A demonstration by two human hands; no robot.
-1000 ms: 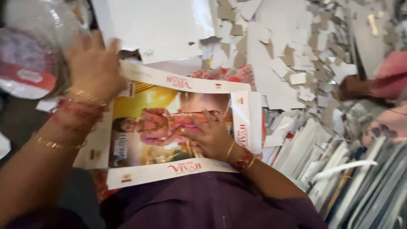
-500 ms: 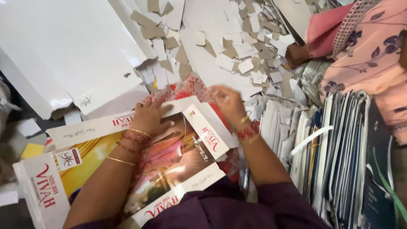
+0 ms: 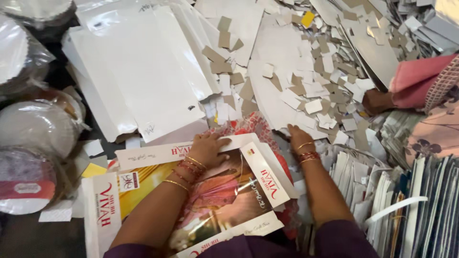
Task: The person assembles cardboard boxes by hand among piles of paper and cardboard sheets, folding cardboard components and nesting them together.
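Left hand: flat, fingers spread, pressing top flap of printed flat carton. Right hand: open, empty, resting on card scraps just beyond carton's right flap.

Flat printed carton, flaps open

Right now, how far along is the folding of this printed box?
Done: the printed box blank lies flat with its white flaps spread out, and stacks of flat blanks stand at the right. In hand: the left hand presses the top flap, while the right hand rests on the paper scraps. Left: no flap is folded up yet, so the box has no walls.
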